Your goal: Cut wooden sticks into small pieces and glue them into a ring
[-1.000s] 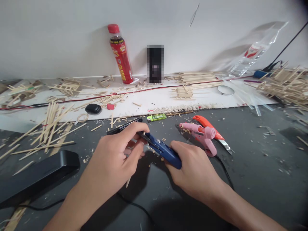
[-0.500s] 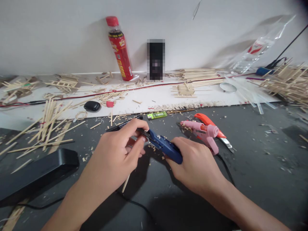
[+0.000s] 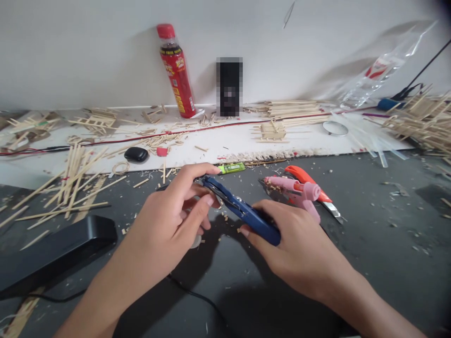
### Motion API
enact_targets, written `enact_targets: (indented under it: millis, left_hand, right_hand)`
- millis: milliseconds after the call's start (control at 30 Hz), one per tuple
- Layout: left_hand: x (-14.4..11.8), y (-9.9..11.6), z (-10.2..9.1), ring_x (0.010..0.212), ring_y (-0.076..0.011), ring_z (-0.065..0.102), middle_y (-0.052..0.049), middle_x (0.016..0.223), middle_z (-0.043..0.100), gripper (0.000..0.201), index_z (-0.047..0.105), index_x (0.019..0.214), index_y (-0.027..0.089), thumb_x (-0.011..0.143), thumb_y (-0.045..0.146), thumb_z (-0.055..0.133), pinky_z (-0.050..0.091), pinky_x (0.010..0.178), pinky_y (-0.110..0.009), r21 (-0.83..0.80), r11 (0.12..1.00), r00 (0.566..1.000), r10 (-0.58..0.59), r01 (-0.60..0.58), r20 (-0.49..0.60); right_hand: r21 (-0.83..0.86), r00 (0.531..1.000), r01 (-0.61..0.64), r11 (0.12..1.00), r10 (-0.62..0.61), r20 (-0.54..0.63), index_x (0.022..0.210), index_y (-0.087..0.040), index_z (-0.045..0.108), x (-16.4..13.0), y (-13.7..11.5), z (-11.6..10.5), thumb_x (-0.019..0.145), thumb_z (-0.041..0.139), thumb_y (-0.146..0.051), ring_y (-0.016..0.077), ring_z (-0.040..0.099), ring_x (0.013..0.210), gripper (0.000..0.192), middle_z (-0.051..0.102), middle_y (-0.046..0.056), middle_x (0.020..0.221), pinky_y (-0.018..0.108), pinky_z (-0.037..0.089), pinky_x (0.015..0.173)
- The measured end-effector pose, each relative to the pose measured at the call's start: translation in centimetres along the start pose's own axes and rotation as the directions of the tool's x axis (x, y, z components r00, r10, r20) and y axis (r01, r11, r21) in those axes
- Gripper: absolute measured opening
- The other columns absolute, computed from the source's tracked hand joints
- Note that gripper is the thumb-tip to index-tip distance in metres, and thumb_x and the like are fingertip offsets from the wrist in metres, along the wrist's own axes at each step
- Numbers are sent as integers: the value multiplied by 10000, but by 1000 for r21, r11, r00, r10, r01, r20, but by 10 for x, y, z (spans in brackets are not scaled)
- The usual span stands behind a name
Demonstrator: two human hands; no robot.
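Note:
My right hand [image 3: 287,239] is wrapped round the rear of a navy-blue hand tool [image 3: 243,209] with metal fittings; its exact kind is unclear. The tool slants up and left, over the dark tabletop. At its far end is my left hand [image 3: 176,206], index finger and thumb closed about the tip, the other fingers curled beneath. What else those curled fingers hold is hidden. A small pale round piece [image 3: 196,241] shows under the left hand. Beyond the fingertips lies a green lighter [image 3: 232,168]. Right of the tool rests a pink glue gun [image 3: 292,185].
An orange-handled cutter [image 3: 306,180] lies behind the glue gun. Thin wooden sticks [image 3: 75,180] are heaped at left, near a long black object [image 3: 63,253]. A red bottle [image 3: 178,77] and a clear plastic bottle [image 3: 373,77] lean at the wall. A cable [image 3: 200,298] runs in front.
The blue tool has turned, and its rear end has shifted right and slightly down with my right hand. A stick below my left hand and the black marked piece beyond it have gone mostly from sight.

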State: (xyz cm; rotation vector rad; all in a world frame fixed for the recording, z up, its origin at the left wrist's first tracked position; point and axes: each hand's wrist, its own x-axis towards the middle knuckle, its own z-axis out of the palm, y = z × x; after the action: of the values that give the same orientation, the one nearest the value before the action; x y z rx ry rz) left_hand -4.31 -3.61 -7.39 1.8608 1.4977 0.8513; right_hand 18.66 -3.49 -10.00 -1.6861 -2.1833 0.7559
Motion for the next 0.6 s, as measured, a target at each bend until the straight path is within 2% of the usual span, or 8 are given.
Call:
enact_targets:
  millis: [167, 300, 400, 600]
  left_hand:
    - [-2, 0, 3, 599, -137, 727, 47, 770, 733, 304, 528, 1376, 376, 1076, 360, 572, 594, 574, -181, -95, 995, 1000, 14, -17, -26]
    - [-3, 0, 2, 527, -157, 703, 53, 689, 702, 309, 537, 1370, 365, 1066, 357, 586, 584, 529, -221, -131, 991, 998, -32, 26, -49]
    - [-3, 4, 1, 514, -149, 696, 64, 665, 698, 279, 547, 1338, 370, 1063, 332, 578, 570, 508, -205, -108, 993, 999, -47, 44, -27]
    - [-1, 5, -2, 524, -104, 676, 88, 677, 709, 185, 633, 1200, 387, 1056, 297, 562, 541, 535, -154, 33, 998, 999, 49, -48, -18]
  right_hand:
    - [39, 1000, 24, 999, -24, 3, 825, -252, 625, -3, -2, -1, 910, 660, -366, 207, 629, 677, 146, 705, -20, 774, 339, 309, 639]
    - [14, 998, 54, 998, -53, -18, 773, -248, 579, -4, -1, -2, 901, 656, -350, 197, 607, 645, 180, 691, -14, 742, 338, 290, 621]
    - [4, 998, 66, 998, -66, -11, 756, -247, 556, -3, 0, -2, 886, 652, -331, 188, 588, 624, 182, 682, -13, 726, 334, 277, 608]
    - [-19, 996, 77, 997, -77, -38, 711, -248, 493, -3, 0, 0, 885, 650, -353, 178, 543, 588, 257, 668, -10, 701, 326, 268, 593]
